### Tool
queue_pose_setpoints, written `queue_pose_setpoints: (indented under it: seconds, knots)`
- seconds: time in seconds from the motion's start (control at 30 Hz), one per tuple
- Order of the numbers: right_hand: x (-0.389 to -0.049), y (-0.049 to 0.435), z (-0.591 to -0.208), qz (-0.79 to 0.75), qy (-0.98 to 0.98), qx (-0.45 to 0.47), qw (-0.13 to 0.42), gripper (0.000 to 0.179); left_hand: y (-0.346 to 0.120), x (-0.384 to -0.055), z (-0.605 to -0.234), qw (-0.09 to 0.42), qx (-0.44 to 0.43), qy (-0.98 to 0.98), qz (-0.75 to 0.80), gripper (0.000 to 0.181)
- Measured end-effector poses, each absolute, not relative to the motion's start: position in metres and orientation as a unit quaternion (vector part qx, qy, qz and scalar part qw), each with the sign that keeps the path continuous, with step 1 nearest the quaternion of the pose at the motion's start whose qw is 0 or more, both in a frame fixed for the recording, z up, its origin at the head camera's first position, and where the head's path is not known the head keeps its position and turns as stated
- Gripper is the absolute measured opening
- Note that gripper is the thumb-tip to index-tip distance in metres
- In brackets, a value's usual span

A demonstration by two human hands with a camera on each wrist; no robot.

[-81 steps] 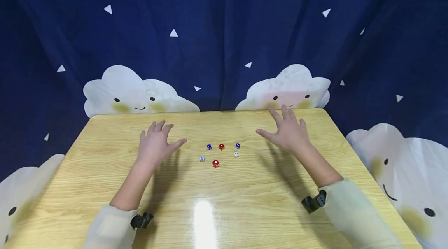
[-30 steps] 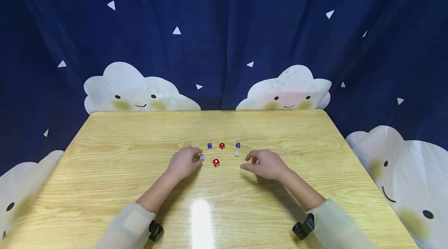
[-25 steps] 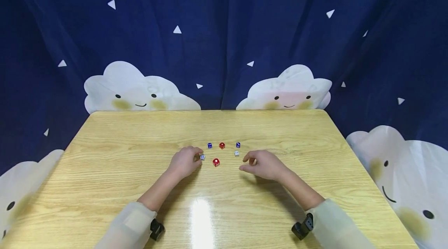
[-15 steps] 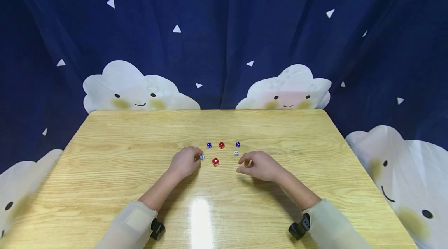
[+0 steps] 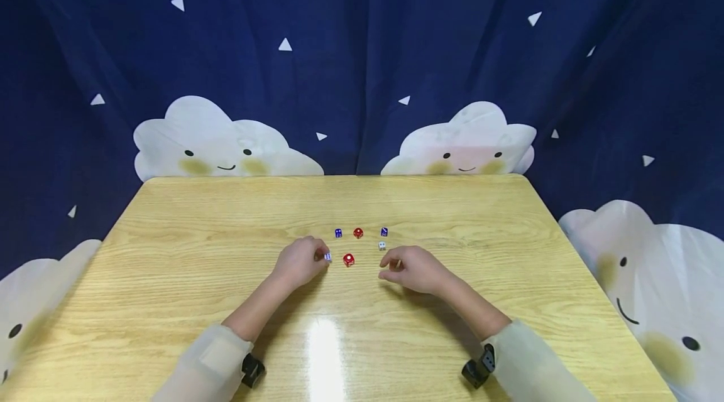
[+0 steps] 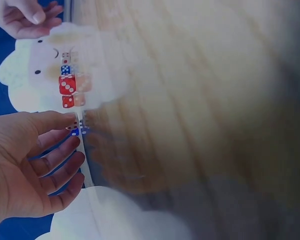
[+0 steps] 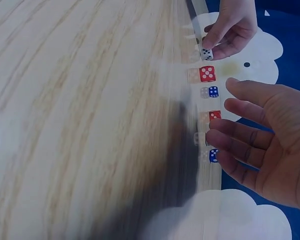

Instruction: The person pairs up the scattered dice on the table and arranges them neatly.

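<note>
My left hand pinches a small white die between thumb and fingertips at the left of the group of dice. That die also shows between the fingers in the right wrist view, as a white die with dark pips. Just right of it sits the larger red die. My right hand hovers with fingers loosely bent, holding nothing, nearest to another white die. Along the back lie a blue die, a smaller red die and a second blue die.
The wooden table has a glossy top with a bright reflection near its front. A dark blue curtain with white clouds hangs behind and at both sides. A black wrist camera sits at the left cuff, another at the right.
Both hands have come down and inward from spread, raised positions. The left hand has taken hold of the white die, which has turned slightly. Lately the right hand has drifted left.
</note>
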State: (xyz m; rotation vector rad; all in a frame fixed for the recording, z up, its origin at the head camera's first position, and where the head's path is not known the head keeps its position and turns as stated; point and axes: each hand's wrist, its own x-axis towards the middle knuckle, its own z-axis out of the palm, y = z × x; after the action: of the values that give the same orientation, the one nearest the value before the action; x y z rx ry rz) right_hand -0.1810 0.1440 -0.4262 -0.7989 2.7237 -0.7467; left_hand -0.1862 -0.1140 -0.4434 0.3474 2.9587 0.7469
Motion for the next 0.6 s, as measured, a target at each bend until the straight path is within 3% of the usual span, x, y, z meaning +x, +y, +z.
queue_pose_setpoints:
  seconds: [0.6]
  knots:
    - [-0.180, 0.138, -0.430, -0.254, 0.916, -0.296, 0.090, 0.016, -0.108, -0.165, -0.440, 0.023, 0.151, 0.959, 0.239, 0.012]
